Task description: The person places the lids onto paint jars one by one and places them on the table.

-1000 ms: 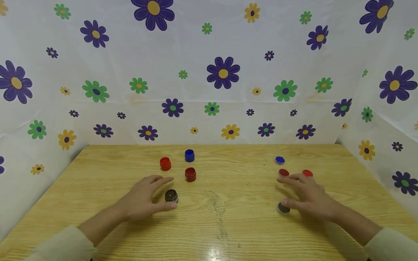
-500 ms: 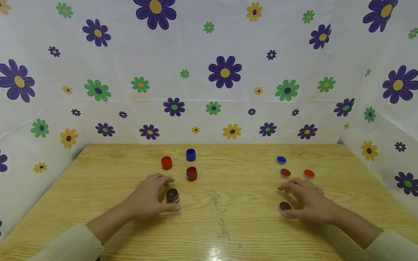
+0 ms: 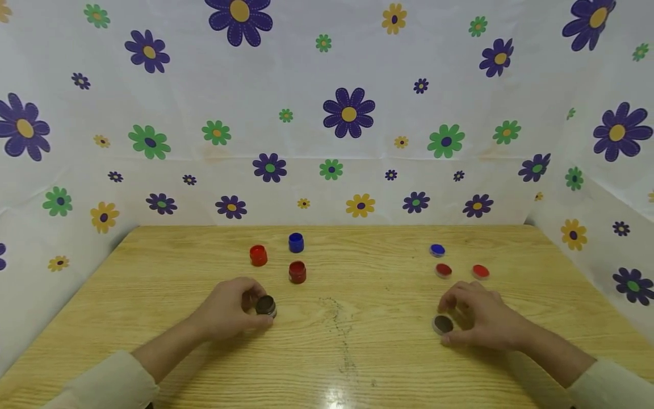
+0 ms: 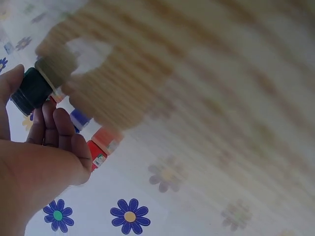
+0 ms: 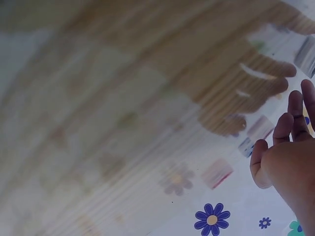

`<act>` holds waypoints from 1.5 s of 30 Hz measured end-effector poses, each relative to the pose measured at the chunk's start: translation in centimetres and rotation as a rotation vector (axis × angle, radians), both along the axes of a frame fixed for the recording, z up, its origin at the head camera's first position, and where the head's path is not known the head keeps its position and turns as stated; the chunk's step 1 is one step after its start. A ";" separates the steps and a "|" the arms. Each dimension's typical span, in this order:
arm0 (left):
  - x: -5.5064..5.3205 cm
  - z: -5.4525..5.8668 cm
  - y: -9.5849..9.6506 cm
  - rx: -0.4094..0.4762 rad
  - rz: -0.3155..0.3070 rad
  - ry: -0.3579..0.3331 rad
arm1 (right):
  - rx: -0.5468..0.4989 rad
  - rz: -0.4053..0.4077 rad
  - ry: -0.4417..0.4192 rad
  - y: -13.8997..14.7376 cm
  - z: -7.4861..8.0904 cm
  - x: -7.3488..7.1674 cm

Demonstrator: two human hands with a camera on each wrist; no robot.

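Note:
My left hand [image 3: 232, 309] pinches a small open jar of dark paint [image 3: 266, 307], thumb on its near side and fingertips behind it. In the left wrist view the same dark jar [image 4: 33, 91] stands between thumb and fingertips. At the right, my right hand [image 3: 485, 318] curls thumb and index finger about a round lid with a dark face [image 3: 442, 325], seemingly touching its edges. Only the rim of this lid [image 5: 307, 56] shows in the right wrist view; the thumb is mostly out of frame there. Both things rest on the table or very close to it.
Beyond the left hand stand open jars: bright red [image 3: 258, 255], blue [image 3: 296, 242] and dark red [image 3: 297, 272]. Past the right hand lie blue [image 3: 437, 250], dark red [image 3: 443, 271] and bright red [image 3: 480, 272] lids. Dark specks mark the wooden table [image 3: 368, 318]; flowered cloth [image 3: 327, 136] hangs behind.
The fingers of both hands have closed in, the left around the dark jar and the right around the dark lid. Jars and lids stay in place; the right hand no longer covers the red lids.

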State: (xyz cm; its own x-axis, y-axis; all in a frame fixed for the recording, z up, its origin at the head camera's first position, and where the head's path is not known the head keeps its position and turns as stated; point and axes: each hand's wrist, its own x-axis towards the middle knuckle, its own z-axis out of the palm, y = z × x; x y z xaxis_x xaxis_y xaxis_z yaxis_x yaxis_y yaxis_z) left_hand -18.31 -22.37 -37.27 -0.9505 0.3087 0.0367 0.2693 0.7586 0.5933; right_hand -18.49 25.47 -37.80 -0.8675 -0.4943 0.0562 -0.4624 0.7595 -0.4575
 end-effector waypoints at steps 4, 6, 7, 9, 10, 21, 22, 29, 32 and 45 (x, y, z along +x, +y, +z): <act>-0.2 0.1 -0.3 0.035 0.022 -0.045 | -0.006 0.009 -0.014 0.2 -0.1 -0.2; -0.3 0.1 -0.5 0.037 0.022 -0.050 | -0.014 0.021 -0.009 0.3 -0.1 -0.2; -0.4 0.1 -0.6 0.034 0.020 -0.048 | -0.017 0.029 -0.006 0.3 -0.1 -0.3; -0.5 0.1 -0.7 0.028 0.017 -0.044 | -0.026 0.031 -0.004 0.3 -0.1 -0.3; -0.5 0.1 -0.7 0.025 0.016 -0.041 | -0.034 0.030 0.004 0.3 -0.1 -0.3; -0.7 0.2 -0.6 0.056 0.012 -0.036 | -0.136 -0.019 0.194 0.5 -0.2 -0.5; -0.7 0.2 -0.7 0.055 0.012 -0.031 | -0.145 -0.014 0.198 0.6 -0.3 -0.5; -0.9 0.1 -1.5 0.041 0.026 0.026 | -0.204 0.011 0.222 0.5 -0.6 -0.7; -0.8 0.2 -1.4 0.049 0.026 0.034 | -0.226 0.012 0.225 0.2 -0.6 -0.8; -0.5 0.6 0.5 0.102 0.014 0.018 | -0.276 0.016 0.165 -2.2 -0.2 -1.0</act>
State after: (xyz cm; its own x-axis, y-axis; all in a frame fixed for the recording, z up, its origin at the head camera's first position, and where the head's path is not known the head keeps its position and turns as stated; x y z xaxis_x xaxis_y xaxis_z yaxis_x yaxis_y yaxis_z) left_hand -18.79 -21.83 -36.70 -0.9537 0.2888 0.0840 0.2699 0.6983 0.6629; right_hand -19.47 23.23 -38.01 -0.8276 -0.4547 0.3292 -0.5586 0.6091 -0.5630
